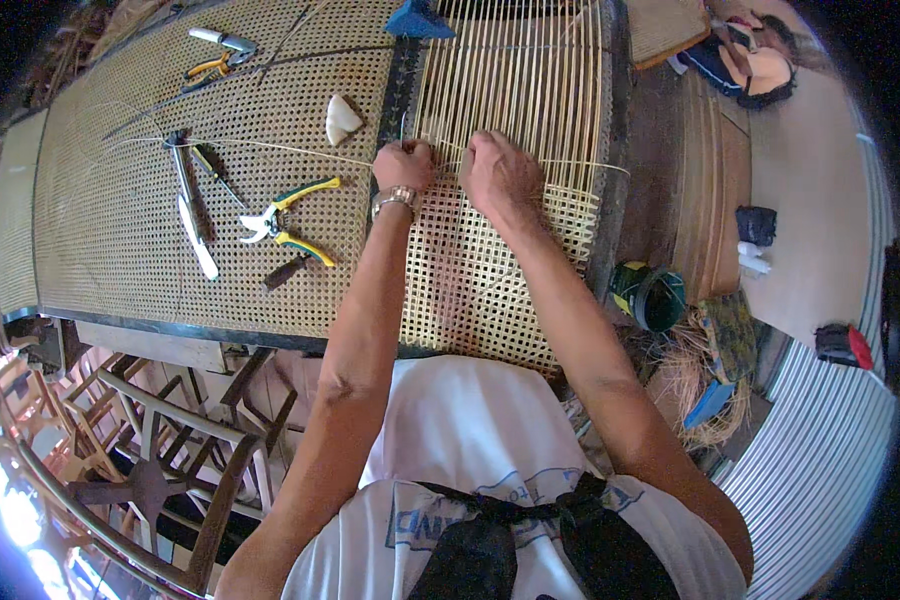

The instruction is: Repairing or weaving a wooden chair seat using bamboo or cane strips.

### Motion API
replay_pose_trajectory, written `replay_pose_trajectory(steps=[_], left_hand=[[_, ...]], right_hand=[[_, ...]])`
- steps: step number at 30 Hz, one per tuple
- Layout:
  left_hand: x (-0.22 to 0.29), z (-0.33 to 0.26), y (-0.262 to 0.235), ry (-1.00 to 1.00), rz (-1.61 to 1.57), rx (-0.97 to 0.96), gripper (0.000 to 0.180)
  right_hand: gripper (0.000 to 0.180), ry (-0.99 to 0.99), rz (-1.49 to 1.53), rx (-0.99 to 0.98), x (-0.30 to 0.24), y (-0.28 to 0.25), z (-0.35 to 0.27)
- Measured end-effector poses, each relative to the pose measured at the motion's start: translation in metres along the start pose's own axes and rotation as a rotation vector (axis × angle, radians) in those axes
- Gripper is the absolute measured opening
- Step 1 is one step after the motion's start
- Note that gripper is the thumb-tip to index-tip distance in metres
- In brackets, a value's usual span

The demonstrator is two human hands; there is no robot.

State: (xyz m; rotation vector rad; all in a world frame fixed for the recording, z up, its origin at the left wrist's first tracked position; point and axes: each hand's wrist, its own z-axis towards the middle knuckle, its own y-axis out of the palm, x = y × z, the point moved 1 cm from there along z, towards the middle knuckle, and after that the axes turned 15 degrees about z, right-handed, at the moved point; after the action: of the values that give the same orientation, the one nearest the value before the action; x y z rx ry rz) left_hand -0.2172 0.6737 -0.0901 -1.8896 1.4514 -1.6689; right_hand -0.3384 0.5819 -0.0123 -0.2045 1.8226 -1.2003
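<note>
Tugged too hard, the pale cane strand [270, 148] across the half-woven panel [475, 270] might snap, I reckon, though whether the curled-in fingers of the left hand [403, 166] and right hand [503, 180] grip it, I can't tell.

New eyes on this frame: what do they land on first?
Probably the left hand and right hand, close together over the partly woven cane panel, centre. Next, the yellow-handled pruning shears, handles spread, left of the left forearm. Then the white chunk above the shears.
</note>
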Motion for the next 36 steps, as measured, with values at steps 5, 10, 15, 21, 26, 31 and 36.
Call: replay_pose_trajectory(steps=[5,10,15,21,26,31,36], left_hand=[[0.001,0.003,-0.005,0.051,0.215,0.128,0.029],[-0.005,0.017,0.003,0.059,0.279,0.094,0.032],[-0.027,0.029,0.013,-0.117,-0.144,-0.075,0.035],[-0.020,0.027,0.009,-0.026,0.043,0.062,0.025],[0.001,0.011,-0.014,0.122,0.428,0.196,0.019],[0.001,0.010,-0.022,0.231,0.432,0.136,0.020],[0.022,0.005,-0.027,0.182,0.677,-0.003,0.025]], right_hand=[[0.006,-0.015,-0.038,0.035,0.006,0.009,0.003],[0.004,-0.035,-0.091,0.030,0.009,0.014,0.004],[0.005,0.005,-0.056,0.026,0.013,0.012,0.005],[0.007,-0.050,-0.065,0.042,0.016,0.012,0.009],[0.011,-0.054,-0.055,0.028,0.006,0.005,0.008],[0.013,-0.099,-0.053,0.000,0.006,0.002,0.011],[0.013,-0.108,-0.063,0.064,0.010,0.009,0.013]])
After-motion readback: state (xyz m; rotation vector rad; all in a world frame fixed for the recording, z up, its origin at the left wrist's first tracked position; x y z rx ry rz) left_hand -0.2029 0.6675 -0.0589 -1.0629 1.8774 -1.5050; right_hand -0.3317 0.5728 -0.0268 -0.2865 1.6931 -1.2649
